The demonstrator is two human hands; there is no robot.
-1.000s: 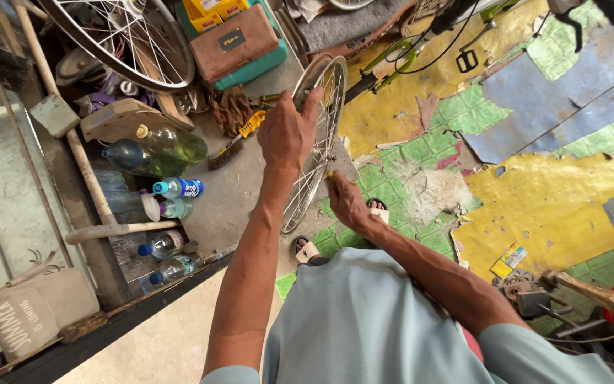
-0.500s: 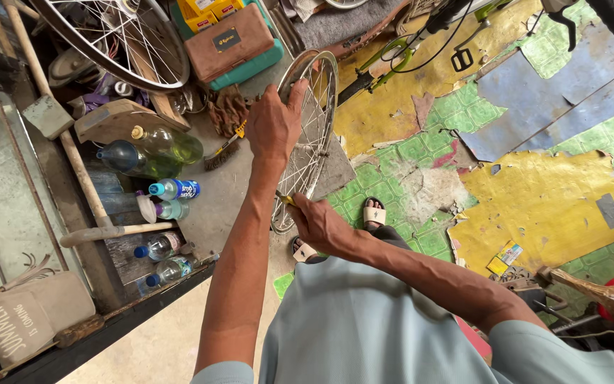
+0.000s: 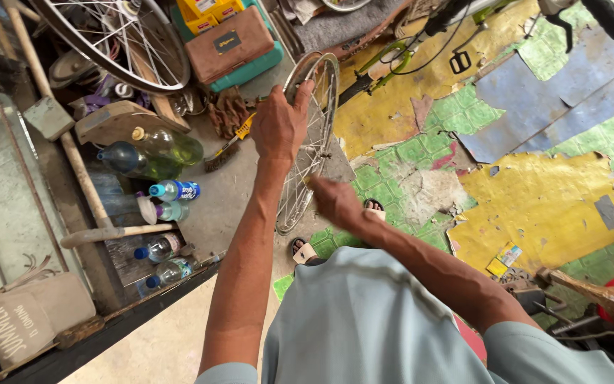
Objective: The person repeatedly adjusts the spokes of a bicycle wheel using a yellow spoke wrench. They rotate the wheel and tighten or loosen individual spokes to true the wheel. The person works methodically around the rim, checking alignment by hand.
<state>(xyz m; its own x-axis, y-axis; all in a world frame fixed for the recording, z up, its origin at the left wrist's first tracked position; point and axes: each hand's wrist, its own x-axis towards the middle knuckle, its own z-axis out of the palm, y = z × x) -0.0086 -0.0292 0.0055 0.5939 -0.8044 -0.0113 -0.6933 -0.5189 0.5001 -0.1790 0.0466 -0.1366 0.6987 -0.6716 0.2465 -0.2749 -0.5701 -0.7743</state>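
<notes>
Bare spoked wheel, upright: left hand clasps rim at 12 o'clock, shifted higher than before; right hand fingers pinched at spokes, 5 o'clock.

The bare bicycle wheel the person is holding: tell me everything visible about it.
The wheel is a bare metal rim with thin wire spokes and a hub near its middle; no tyre shows on it. It stands upright on edge, seen nearly edge-on, its lower end down by the concrete floor near the person's sandalled feet. The left hand grips the upper rim. The right hand is at the spokes lower down; whether it holds anything cannot be told. The metal looks dull and worn.
</notes>
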